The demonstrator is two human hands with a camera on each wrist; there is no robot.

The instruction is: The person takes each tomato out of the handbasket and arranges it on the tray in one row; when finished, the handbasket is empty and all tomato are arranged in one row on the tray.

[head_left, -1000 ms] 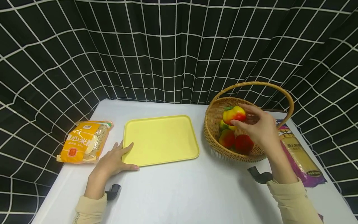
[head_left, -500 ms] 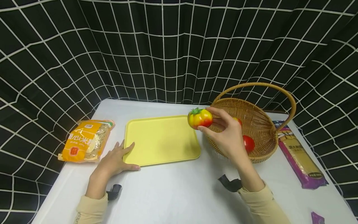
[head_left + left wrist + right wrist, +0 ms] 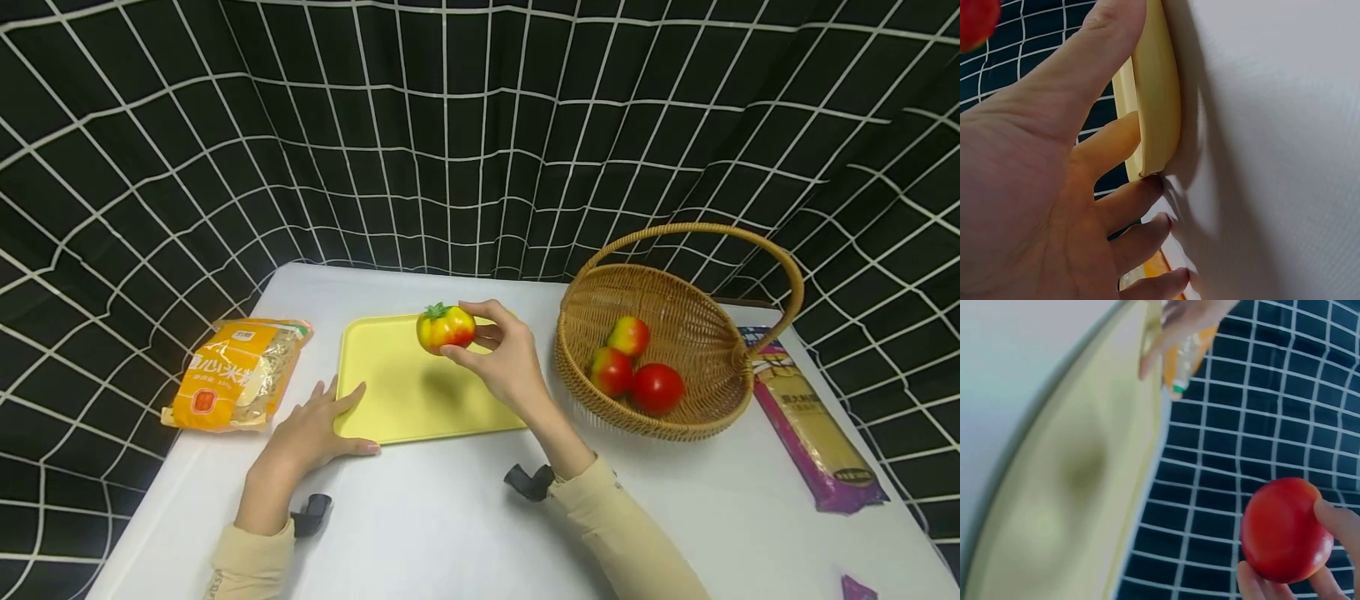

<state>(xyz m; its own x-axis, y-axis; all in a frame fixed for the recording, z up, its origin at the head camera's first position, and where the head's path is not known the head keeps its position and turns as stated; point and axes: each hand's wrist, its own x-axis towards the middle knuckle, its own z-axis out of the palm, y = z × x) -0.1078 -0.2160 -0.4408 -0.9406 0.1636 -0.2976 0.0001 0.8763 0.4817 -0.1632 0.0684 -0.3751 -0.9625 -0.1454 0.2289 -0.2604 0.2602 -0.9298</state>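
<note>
My right hand (image 3: 508, 354) holds a red-and-yellow tomato (image 3: 446, 330) with a green leafy top, pinched between thumb and fingers. The tomato hangs above the yellow tray (image 3: 382, 379), casting a shadow on it. In the right wrist view the red side of the tomato (image 3: 1285, 530) shows against the dark curtain. At the tray's near left corner rests my left hand (image 3: 303, 429), fingers spread, with thumb along the front edge. The left wrist view shows its fingers (image 3: 1129, 206) touching the rim.
To the right stands a wicker basket (image 3: 693, 342) with a tall handle, holding a red tomato (image 3: 657, 388) and two red-yellow fruits (image 3: 612, 372). An orange noodle bag (image 3: 225, 375) lies left of the tray. A purple pasta packet (image 3: 817, 425) lies right of the basket.
My right hand has lifted the red-and-yellow tomato out of the basket and carried it left, over the tray. My left hand has stayed at the tray's corner.
</note>
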